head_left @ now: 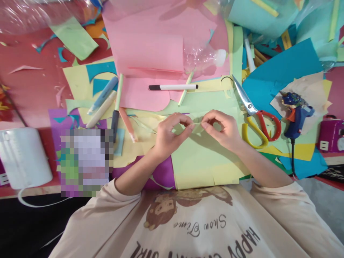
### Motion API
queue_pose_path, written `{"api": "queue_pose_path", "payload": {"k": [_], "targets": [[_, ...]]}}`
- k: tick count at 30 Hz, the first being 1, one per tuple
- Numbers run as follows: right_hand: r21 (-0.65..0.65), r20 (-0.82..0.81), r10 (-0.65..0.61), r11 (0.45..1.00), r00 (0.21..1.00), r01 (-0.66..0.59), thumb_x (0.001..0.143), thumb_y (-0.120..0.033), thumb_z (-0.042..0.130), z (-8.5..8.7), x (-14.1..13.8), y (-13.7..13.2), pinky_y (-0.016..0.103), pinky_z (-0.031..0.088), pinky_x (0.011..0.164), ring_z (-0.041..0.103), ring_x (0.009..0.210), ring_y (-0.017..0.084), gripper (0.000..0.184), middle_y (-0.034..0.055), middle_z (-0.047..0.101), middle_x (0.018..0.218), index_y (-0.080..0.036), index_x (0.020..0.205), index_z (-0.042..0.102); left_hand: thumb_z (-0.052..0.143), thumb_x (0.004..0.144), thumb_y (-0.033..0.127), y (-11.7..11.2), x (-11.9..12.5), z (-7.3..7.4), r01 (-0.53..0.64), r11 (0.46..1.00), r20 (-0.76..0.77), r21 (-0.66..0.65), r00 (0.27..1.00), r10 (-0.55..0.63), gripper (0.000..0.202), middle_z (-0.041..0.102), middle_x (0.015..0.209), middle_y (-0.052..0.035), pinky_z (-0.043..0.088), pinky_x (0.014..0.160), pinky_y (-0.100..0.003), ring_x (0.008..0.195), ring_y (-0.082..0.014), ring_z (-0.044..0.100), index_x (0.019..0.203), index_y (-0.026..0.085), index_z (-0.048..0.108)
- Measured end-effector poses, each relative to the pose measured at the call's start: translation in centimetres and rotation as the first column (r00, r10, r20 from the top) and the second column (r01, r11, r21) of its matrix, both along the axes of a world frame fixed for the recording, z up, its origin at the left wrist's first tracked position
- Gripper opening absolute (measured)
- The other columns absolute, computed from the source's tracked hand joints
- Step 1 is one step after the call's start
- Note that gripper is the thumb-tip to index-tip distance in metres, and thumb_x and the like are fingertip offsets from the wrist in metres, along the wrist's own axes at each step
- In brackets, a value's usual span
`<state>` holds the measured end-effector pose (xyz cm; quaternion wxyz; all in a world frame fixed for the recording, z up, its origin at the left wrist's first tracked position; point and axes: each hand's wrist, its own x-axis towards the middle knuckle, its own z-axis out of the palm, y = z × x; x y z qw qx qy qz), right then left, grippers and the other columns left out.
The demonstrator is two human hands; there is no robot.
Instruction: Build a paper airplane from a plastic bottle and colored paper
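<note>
"Since the table is so crowded, where exactly is the thing being handled?"

"At the centre of the frame. A thin pale strip [197,123] spans the small gap between the left hand [171,134] and the right hand [223,130]. Each pinches an end, thumb and forefinger closed on it. I can't tell its material."

"What surrounds them?"

"Pale green paper [204,156] lies beneath. Above, a black-and-white marker [173,87] lies crosswise, with a clear bottle [200,57] beyond, towards the top of the frame."

"And what crowds the sides?"

"On the right, scissors [249,106] with one red and one yellow handle lie just beside the right wrist, blades pointing up and left. Farther right is a blue glue gun [294,123], its cord running downward. On the left, a salmon marker [127,123] and a blue marker [103,95] lie among paper scraps; a white case [25,157] fills the lower left edge, and pixelation hides whatever lies beside it."
</note>
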<state>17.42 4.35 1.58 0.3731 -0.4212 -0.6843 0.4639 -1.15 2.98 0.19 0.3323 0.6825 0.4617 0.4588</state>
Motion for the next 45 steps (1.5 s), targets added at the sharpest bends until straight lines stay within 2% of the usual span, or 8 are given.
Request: {"api": "queue_pose_path", "payload": {"k": [10,17,21,24,28,34,40,45], "targets": [[-0.016,-0.012,0.003,1.0,1.0,-0.004,0.088,-0.018,0.06,0.1,-0.1,0.0,0.021,0.044,0.059,0.054,0.064,0.008,0.009,-0.003,0.06,0.071,-0.019,0.079,0.059,0.064,0.083,0.017,-0.2,0.0,-0.1,-0.019,0.998,0.089,-0.067,0.996,0.025,0.008,0.064,0.07,0.0018,0.05,0.065,-0.021,0.067,-0.0088,0.061,0.076,0.018,0.061],[-0.115,-0.107,-0.075,0.991,0.991,0.063,0.087,-0.024,0.062,0.0,0.5,0.3,0.021,0.045,0.058,0.055,0.065,0.009,0.009,-0.0023,0.061,0.073,-0.02,0.079,0.061,0.059,0.09,0.035,0.2,-0.3,-0.3,-0.207,0.966,0.303,-0.155,0.921,0.246,0.021,0.065,0.066,0.002,0.05,0.061,-0.022,0.063,-0.0088,0.062,0.076,0.02,0.063],[-0.187,-0.095,-0.008,0.982,0.995,-0.01,0.086,-0.026,0.064,0.1,0.3,0.3,0.022,0.044,0.055,0.053,0.061,0.009,0.011,-0.0022,0.062,0.071,-0.019,0.078,0.061,0.046,0.096,0.043,-0.1,-0.1,-0.3,-0.106,0.97,0.258,-0.219,0.952,0.162,0.04,0.067,0.065,-0.0011,0.052,0.06,-0.023,0.061,-0.0097,0.063,0.072,0.018,0.065],[-0.201,-0.072,0.046,0.978,0.996,-0.06,0.084,-0.027,0.066,0.2,0.0,0.2,0.022,0.042,0.053,0.053,0.06,0.009,0.012,-0.0017,0.062,0.069,-0.018,0.076,0.061,0.065,0.085,0.042,-0.3,0.0,-0.4,0.012,0.981,0.235,-0.194,0.971,0.035,0.026,0.07,0.08,-0.0021,0.056,0.067,-0.024,0.073,-0.0123,0.068,0.098,0.019,0.063],[-0.165,-0.052,0.075,0.983,0.996,-0.083,0.084,-0.021,0.063,0.2,-0.3,0.2,0.021,0.039,0.051,0.051,0.058,0.008,0.01,-0.0018,0.062,0.068,-0.018,0.075,0.061,0.07,0.082,0.027,-0.3,0.3,-0.6,0.096,0.99,0.219,-0.102,0.973,-0.072,0.038,0.066,0.076,0.0029,0.055,0.068,-0.021,0.071,-0.0096,0.067,0.115,0.022,0.052],[-0.17,-0.029,0.048,0.984,0.998,-0.052,0.084,-0.018,0.061,0.2,-0.1,0.2,0.021,0.042,0.054,0.052,0.058,0.008,0.009,-0.0022,0.061,0.067,-0.018,0.075,0.061,0.066,0.083,0.017,-0.3,0.5,-0.7,0.063,0.994,0.191,-0.091,0.981,-0.045,0.034,0.063,0.077,0.0034,0.054,0.071,-0.021,0.07,-0.008,0.063,0.114,0.023,0.052],[-0.207,-0.115,-0.207,0.961,0.972,0.18,0.089,-0.034,0.061,-0.2,0.9,0.8,0.021,0.041,0.052,0.052,0.056,0.007,0.02,-0.0032,0.058,0.067,-0.02,0.075,0.056,0.067,0.081,0.015,-0.1,0.2,-0.9,-0.021,0.996,0.268,-0.092,0.962,0.045,0.029,0.064,0.078,0.0029,0.055,0.068,-0.019,0.072,-0.0077,0.064,0.107,0.022,0.058],[-0.25,-0.092,-0.108,0.965,0.99,0.082,0.094,-0.044,0.051,-0.1,0.6,0.5,0.023,0.037,0.048,0.046,0.046,0.007,0.046,-0.0034,0.05,0.052,-0.019,0.056,0.045,0.068,0.08,0.019,-0.2,0.4,-0.8,0.014,0.983,0.202,-0.182,0.979,0.024,0.014,0.067,0.081,0.0001,0.056,0.069,-0.021,0.073,-0.0094,0.067,0.093,0.018,0.063]]}}
